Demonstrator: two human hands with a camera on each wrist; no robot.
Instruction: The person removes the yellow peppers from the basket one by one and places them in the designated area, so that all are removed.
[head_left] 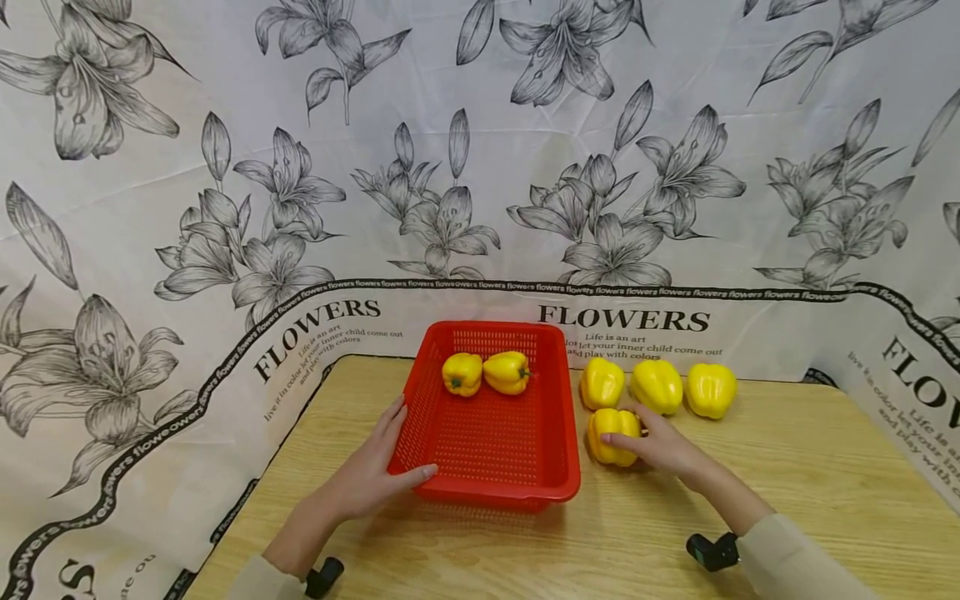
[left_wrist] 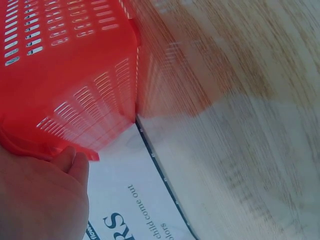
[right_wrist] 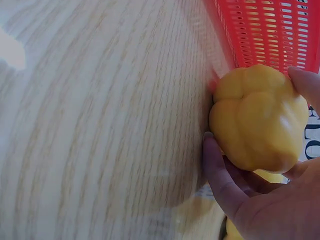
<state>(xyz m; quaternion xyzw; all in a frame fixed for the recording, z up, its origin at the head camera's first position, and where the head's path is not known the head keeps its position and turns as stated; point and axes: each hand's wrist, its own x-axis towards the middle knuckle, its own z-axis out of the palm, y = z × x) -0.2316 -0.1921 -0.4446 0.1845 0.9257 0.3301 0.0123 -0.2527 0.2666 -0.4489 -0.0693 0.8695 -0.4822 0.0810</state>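
A red plastic basket (head_left: 487,454) with slotted walls stands on the table. My left hand (head_left: 366,477) holds its left rim near the front corner, thumb over the edge and fingers along the outer side. The rim grip also shows in the left wrist view, where the hand (left_wrist: 42,195) is partly cut off. Two yellow bell peppers (head_left: 462,374) lie at the back of the basket. To the right of the basket, my right hand (head_left: 666,446) grips another yellow bell pepper (right_wrist: 257,120), thumb and fingers round its sides, close over the tabletop.
Behind the right hand, three more yellow peppers (head_left: 711,390) sit in a row along the back of the wooden table (head_left: 795,475). A white flower-printed cloth (head_left: 480,225) hangs behind and at both sides.
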